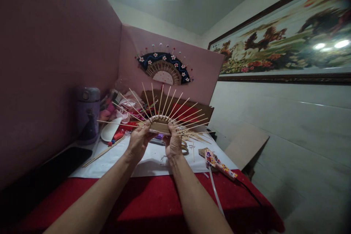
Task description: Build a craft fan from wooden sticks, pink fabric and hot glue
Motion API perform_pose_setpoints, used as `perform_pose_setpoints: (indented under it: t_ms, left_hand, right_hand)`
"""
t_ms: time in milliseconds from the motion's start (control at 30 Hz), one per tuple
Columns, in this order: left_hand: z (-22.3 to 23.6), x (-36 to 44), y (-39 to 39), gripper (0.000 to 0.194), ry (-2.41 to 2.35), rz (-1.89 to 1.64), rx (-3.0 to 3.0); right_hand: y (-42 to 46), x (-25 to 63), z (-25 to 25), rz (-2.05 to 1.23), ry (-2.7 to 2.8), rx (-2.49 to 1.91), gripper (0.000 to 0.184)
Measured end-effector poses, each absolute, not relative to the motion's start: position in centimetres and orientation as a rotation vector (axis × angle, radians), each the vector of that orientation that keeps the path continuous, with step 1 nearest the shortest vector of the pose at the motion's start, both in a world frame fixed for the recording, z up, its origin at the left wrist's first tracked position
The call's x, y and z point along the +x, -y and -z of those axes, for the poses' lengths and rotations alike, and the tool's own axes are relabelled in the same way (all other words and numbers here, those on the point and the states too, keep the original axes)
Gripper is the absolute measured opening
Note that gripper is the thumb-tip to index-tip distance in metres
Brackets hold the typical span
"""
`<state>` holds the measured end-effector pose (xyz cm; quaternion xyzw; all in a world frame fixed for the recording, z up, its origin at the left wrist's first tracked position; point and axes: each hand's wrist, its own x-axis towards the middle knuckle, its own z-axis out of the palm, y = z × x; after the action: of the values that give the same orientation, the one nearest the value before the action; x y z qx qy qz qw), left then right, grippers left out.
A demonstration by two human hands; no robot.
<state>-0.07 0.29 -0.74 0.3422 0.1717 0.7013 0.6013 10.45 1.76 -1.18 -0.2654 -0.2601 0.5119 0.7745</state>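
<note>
Above the white sheet, a half-round cardboard frame has a pale curved edge and thin, light sticks spreading like rays, more than a dozen. Two hands grip it, the left hand and right hand each pinching one end, thumbs in front. Around the sheet are one flowered glue gun at right, one purple bottle at left and one dark floral fan behind.

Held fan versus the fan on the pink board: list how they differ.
The held fan ends in bare sticks; the pinned fan has a dark, flowered outer band. The held fan's base looks brown, the pinned fan's pale and spotted. Both spread in an arc.
</note>
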Motion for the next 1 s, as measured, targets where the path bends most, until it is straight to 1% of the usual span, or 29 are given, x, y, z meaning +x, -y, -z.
perform_pose_setpoints:
  t_ms: [233, 367, 467, 733, 833, 1000]
  left_hand:
    - [0.5, -0.6, -0.2, 0.016, -0.448, -1.711, 0.681]
    - [0.4, -0.6, -0.2, 0.015, -0.505, -1.765, 0.613]
    - [0.3, -0.5, -0.1, 0.014, -0.491, -1.792, 0.581]
    - [0.4, -0.5, -0.1, 0.016, -0.512, -1.783, 0.563]
    - [0.5, -0.6, -0.1, 0.018, -0.527, -1.747, 0.579]
    - [0.4, -0.7, 0.1, 0.021, -0.501, -1.616, 0.645]
  right_hand:
    - [-1.0, 9.5, 1.2, -1.075, 0.715, -0.539, 0.035]
    - [-0.9, 9.1, 1.5, -1.049, 0.802, -0.524, 0.03]
    - [-1.0, 9.1, 1.6, -1.057, 0.812, -0.541, 0.031]
    - [-1.0, 9.1, 1.8, -1.058, 0.825, -0.549, 0.026]
    - [-0.9, 9.1, 1.6, -1.077, 0.802, -0.541, 0.029]
    - [-1.2, 9.7, 1.4, -1.107, 0.615, -0.585, 0.041]
